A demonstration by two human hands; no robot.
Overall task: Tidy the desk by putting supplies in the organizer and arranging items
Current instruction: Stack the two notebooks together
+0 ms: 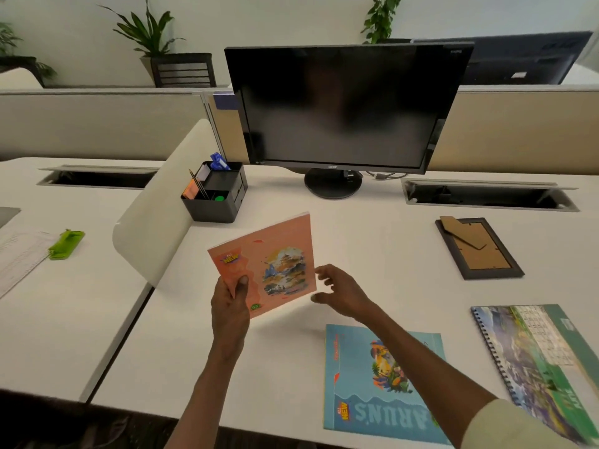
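Mid-frame above the white desk (291, 202), the left hand (229, 311) pinches the thin pink paper-covered notebook (275, 260) by its lower corner, right hand (340, 293) spread empty beside its edge; it looks light and floppy, best steadied along that free side.

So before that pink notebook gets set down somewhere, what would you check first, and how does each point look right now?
1. Left hand grips the pink notebook firmly: ok, thumb on the cover at its lower corner.
2. Right hand ready to help: ok, open beside the notebook's edge, not plainly touching it.
3. Bare desk to lay it on: ok, between organizer and picture frame.
4. Blue notebook free to stack on: ok, flat, nothing on top.
5. Organizer out of the way: ok, behind the notebook.
6. Notebook's back cover: cannot tell.
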